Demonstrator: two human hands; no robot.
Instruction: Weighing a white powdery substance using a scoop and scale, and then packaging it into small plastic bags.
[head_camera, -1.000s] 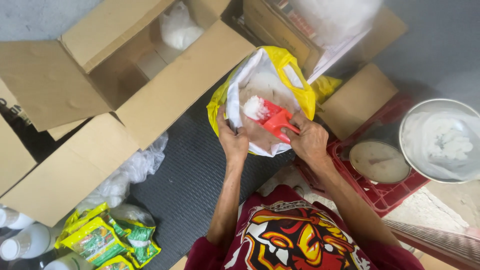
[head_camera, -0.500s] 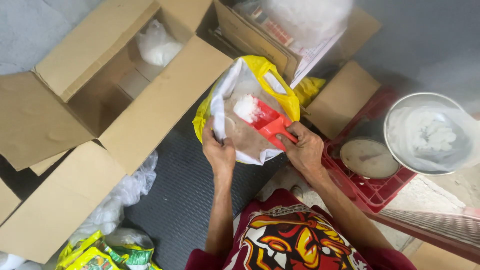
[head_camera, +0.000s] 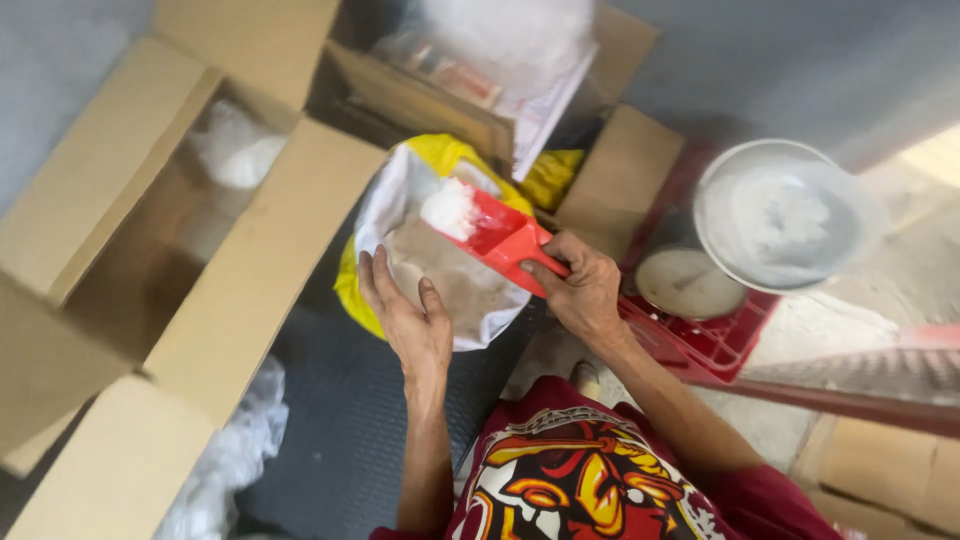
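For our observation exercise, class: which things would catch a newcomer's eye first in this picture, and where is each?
At the centre, the right hand holds a red scoop heaped with white powder over an open yellow sack, whose rim the left hand steadies. To the right, a round white bowl of powder sits above a red crate. A large open cardboard box fills the left.

A red plastic scoop (head_camera: 495, 232), heaped with white powder, tilts above the open yellow sack (head_camera: 440, 250) with its white liner, centre.
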